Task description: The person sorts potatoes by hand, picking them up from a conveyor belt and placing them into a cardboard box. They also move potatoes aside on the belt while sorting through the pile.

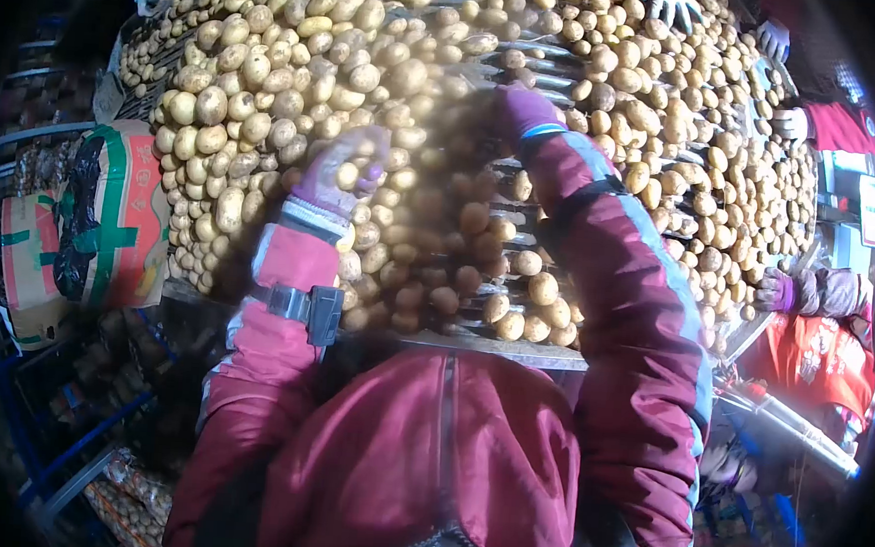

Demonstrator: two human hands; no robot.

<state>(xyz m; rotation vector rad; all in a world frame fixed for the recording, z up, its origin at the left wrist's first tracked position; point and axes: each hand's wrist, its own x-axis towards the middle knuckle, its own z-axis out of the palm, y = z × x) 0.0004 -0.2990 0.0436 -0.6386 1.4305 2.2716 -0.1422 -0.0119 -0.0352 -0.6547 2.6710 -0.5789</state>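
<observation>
Potatoes (262,72) lie in a thick layer over a slatted metal table (555,78). My left hand (335,172), in a purple glove, is over the potatoes left of centre. It is smeared by motion, with its fingers curved and apart from the thumb; a pale potato (347,176) shows in the gap between them. My right hand (524,111), also in a purple glove, reaches farther forward beside a thinner patch where slats show. Its fingers are blurred and partly hidden, so I cannot tell what they hold. Between my arms, darker potatoes (443,299) lie in shadow.
Other people's gloved hands are at the table: a white glove (674,5) at the far side, another (791,125) at the right, a purple glove (775,291) lower right, and one (148,0) far left. A taped cardboard box (130,225) stands left. The table's near edge (493,349) borders my body.
</observation>
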